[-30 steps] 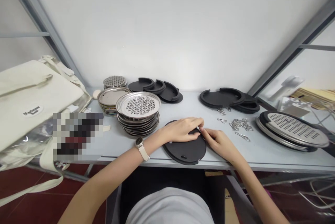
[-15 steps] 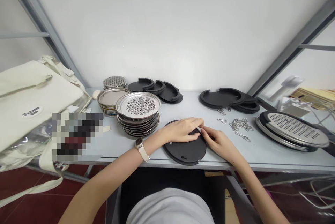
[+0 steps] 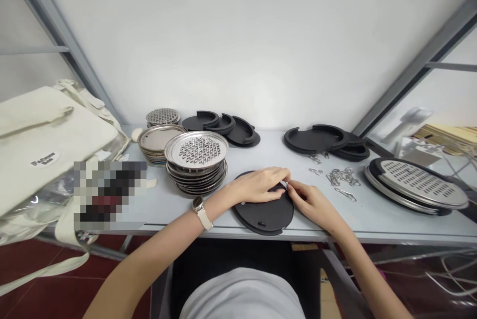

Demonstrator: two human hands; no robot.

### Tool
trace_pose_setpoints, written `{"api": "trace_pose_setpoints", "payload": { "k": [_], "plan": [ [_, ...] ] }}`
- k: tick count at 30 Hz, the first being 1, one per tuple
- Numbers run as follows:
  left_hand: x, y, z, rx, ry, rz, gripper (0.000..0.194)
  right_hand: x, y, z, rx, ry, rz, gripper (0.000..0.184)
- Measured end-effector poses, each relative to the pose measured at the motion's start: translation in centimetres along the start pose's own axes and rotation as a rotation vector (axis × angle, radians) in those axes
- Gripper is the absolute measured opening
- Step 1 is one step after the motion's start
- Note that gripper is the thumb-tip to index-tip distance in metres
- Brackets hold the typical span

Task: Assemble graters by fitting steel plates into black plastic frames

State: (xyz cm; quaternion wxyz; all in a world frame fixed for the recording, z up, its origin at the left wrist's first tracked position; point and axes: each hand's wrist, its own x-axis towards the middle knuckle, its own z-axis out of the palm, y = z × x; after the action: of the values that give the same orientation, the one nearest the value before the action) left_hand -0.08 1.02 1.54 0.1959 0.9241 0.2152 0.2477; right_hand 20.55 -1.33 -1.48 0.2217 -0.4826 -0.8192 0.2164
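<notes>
Pale counter [image 3: 354, 219], six o'clock: left hand [image 3: 261, 185] lies over a black disc [image 3: 270, 213], right hand [image 3: 310, 201] narrow (either's grip can't be told) at its two-o'clock edge, close work seemingly needing steadiness next.

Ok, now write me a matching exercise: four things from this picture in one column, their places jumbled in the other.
Things
1. left hand
2. metal clips
3. watch
4. bag

Places
A. strapped to the left arm
B. at the far left
C. on the black disc
D. right of the right hand

Pairs: 1-C, 2-D, 3-A, 4-B
</notes>
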Motion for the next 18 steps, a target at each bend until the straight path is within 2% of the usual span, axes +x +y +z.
{"api": "trace_pose_setpoints", "payload": {
  "k": [18],
  "plan": [
    [-0.13,-0.39,0.39,0.047,0.018,-0.015,0.019,-0.01,-0.06,-0.04,0.003,0.006,-0.005,0.032]
  ]
}}
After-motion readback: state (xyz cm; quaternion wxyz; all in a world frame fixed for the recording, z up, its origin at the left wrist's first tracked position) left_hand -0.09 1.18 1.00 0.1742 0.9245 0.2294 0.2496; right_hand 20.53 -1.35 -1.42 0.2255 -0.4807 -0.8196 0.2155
